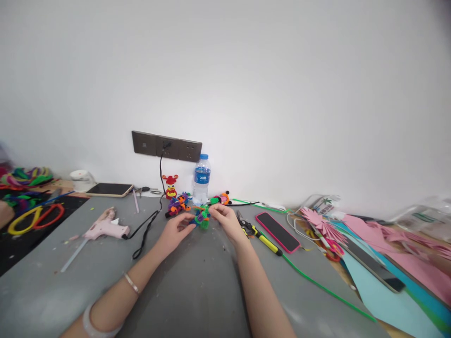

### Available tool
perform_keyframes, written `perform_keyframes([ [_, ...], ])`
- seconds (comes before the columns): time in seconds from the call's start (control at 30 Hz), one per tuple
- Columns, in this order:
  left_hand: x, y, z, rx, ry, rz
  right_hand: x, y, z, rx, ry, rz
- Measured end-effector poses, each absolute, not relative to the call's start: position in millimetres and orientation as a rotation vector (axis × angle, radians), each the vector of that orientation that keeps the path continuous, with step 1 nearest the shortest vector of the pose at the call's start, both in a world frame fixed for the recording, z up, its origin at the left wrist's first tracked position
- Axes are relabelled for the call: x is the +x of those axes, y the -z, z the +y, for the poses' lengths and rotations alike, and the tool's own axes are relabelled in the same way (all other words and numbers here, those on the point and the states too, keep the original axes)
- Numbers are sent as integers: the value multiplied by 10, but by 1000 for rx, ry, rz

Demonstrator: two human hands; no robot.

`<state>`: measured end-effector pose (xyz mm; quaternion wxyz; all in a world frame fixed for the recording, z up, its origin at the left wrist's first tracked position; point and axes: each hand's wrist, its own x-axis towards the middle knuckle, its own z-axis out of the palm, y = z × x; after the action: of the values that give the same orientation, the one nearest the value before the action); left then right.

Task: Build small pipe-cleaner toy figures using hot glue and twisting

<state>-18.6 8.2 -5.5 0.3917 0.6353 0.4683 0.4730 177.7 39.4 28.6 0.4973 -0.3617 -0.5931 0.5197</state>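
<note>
Between my hands is a small pipe-cleaner figure (202, 218) in green, purple and blue, low over the grey table. The thumb and a finger of my left hand (175, 232) grip its left side. At its upper right, my right hand (227, 221) is closed in a pinch on the figure's edge; the exact part is hidden by the fingertips. Just behind stand more fuzzy figures: a purple and orange one (178, 204), a red and yellow one (171, 187), and an orange, pink and green one (220, 199).
A pink glue gun (107, 227) with its black cord lies left. Behind are a water bottle (202, 180) and wall sockets (167, 147). Yellow-handled pliers (266, 241), a pink-cased phone (278, 231) and a green pipe cleaner (324, 285) lie right. Another person's hand (5, 213) shows far left.
</note>
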Motion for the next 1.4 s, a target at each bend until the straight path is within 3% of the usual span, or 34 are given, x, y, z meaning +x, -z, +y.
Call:
perform_keyframes([
  [1.4, -220, 24, 77, 1659, -1256, 1211, 1794, -338, 367, -889, -1248, -1489],
])
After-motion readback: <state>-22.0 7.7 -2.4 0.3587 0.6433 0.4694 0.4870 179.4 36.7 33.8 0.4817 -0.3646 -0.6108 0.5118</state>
